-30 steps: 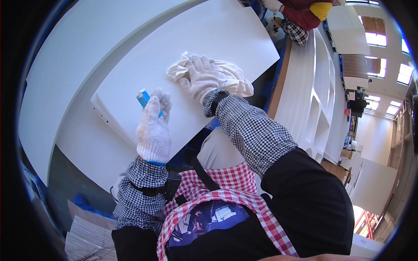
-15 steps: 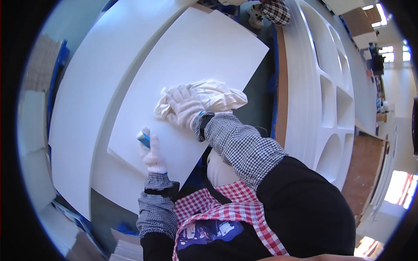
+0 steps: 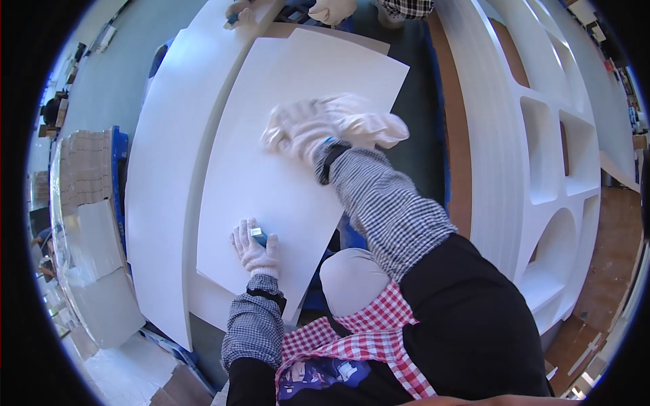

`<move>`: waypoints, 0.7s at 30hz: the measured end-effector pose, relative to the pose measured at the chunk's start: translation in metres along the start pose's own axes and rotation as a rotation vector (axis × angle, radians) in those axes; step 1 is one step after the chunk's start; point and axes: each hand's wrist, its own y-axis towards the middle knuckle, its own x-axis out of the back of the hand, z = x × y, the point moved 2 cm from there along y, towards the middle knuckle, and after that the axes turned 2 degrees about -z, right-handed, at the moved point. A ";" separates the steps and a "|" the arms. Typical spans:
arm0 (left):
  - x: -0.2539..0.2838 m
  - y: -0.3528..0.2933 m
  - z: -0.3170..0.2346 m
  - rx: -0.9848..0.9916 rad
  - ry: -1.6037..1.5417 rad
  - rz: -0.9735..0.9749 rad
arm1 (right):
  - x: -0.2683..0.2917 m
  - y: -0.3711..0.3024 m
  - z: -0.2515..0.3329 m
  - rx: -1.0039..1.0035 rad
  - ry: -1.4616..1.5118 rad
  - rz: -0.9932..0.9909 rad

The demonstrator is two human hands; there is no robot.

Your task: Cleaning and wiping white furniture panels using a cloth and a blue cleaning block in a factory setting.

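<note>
A white flat panel (image 3: 264, 183) lies on top of other white panels before me. My left hand (image 3: 256, 254), in a white knit glove, rests near its lower left part with the fingers spread. A small blue block with a pale end (image 3: 258, 236) is held between its thumb and fingers. Farther up the panel, my gloved right hand (image 3: 298, 141) presses on a crumpled white cloth (image 3: 372, 127), closed around part of it. Motion smears that hand and the cloth. The cloth's loose end reaches past the panel's right edge.
A long white panel (image 3: 162, 169) stretches along the left. White shelf-like frames with arched openings (image 3: 497, 176) stand at right. Another person's gloved hand (image 3: 238, 15) is at the far end. Stacked cardboard (image 3: 88, 169) sits far left. My knee (image 3: 352, 281) is beside the panel.
My right hand has swept the cloth away from me and right across the panel. My left hand has turned flatter on the panel, its block still held. The view has shifted too.
</note>
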 end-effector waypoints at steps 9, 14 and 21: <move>0.030 0.002 -0.012 0.056 0.061 0.042 | 0.114 0.014 -0.151 -0.458 -0.145 -0.079; 0.034 0.001 -0.010 0.064 0.097 0.096 | 0.093 0.026 -0.191 -0.485 -0.426 0.009; 0.042 0.000 -0.018 0.017 0.108 0.052 | 0.077 0.061 -0.191 -0.232 -0.238 -0.140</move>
